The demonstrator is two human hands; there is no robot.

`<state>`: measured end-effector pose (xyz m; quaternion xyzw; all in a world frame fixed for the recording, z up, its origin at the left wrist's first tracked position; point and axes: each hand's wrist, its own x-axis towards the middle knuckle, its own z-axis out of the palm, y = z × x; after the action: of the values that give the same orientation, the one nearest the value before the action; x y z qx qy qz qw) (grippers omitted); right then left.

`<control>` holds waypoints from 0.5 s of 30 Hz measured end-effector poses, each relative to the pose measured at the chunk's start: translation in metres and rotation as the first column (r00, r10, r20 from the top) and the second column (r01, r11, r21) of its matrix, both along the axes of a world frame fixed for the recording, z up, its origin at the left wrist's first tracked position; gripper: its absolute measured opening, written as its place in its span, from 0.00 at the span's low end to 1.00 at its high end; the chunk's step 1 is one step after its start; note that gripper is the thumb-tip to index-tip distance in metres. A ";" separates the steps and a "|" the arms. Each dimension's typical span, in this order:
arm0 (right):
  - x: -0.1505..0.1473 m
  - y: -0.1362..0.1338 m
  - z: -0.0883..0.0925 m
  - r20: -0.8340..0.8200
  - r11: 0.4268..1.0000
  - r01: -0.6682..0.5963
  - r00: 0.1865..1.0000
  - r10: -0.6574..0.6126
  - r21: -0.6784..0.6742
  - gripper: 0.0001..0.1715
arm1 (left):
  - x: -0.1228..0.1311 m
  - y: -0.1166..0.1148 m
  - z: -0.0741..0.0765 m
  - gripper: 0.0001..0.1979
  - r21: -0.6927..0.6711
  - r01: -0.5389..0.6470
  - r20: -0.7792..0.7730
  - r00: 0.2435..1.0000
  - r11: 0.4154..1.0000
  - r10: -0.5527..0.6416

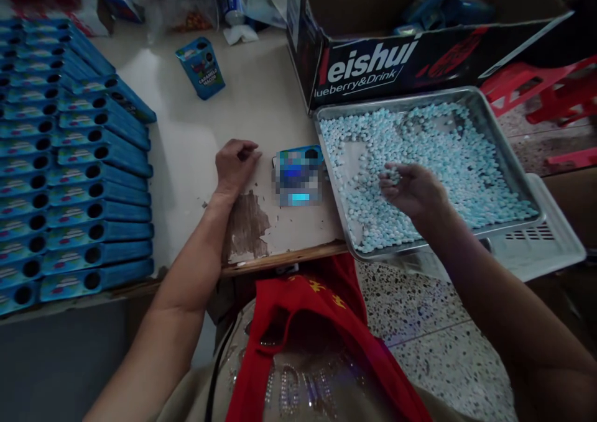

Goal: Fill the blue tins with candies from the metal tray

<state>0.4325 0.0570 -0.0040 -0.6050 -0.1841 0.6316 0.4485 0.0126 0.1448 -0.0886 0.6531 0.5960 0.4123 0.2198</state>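
My left hand (237, 166) rests on the table with its fingers loosely curled inward, and nothing shows in them. Just to its right, a small device with a lit blue display (299, 197), perhaps a scale, is mostly blurred out. A blue candy box (313, 155) with a dark round hole lies at its upper edge. Over a metal tray (345, 223) of small pale blue and white candies (448, 167), my right hand (413, 189) is turned partly palm up. Several candies sit between its bent fingers and thumb.
Stacked rows of blue boxes (97, 204) fill the left of the table. One printed blue packet (203, 71) lies farther back. A black cardboard box (420, 61) stands behind the tray, red stools (545, 92) to the right. A white plastic basket (555, 238) sits under the tray.
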 end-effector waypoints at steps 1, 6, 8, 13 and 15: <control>-0.001 -0.002 0.000 -0.028 1.000 0.009 1.000 -0.009 -0.010 0.13 | 0.000 0.000 0.000 0.10 0.003 0.008 0.002 1.000 1.000 -0.008; -0.015 -0.005 0.000 0.008 0.992 -0.069 0.998 0.068 0.103 0.16 | 0.000 0.001 -0.002 0.11 -0.001 -0.004 0.004 1.000 1.000 0.004; -0.026 -0.001 0.003 0.094 0.979 -0.184 0.980 0.175 0.089 0.19 | 0.000 0.001 -0.003 0.11 -0.002 -0.009 0.002 1.000 1.000 0.009; -0.050 0.019 0.023 0.270 0.855 -0.508 0.842 0.468 0.104 0.19 | 0.001 0.002 -0.005 0.11 -0.001 -0.002 0.001 1.000 1.000 0.002; -0.055 0.032 0.036 0.335 0.800 -0.588 0.782 0.525 0.118 0.16 | 0.001 0.002 -0.006 0.11 0.005 -0.001 0.007 1.000 1.000 0.001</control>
<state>0.3775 0.0886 0.0324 -0.5549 -0.4855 0.6182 0.2723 0.0138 0.1465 -0.0943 0.6520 0.5943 0.4163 0.2201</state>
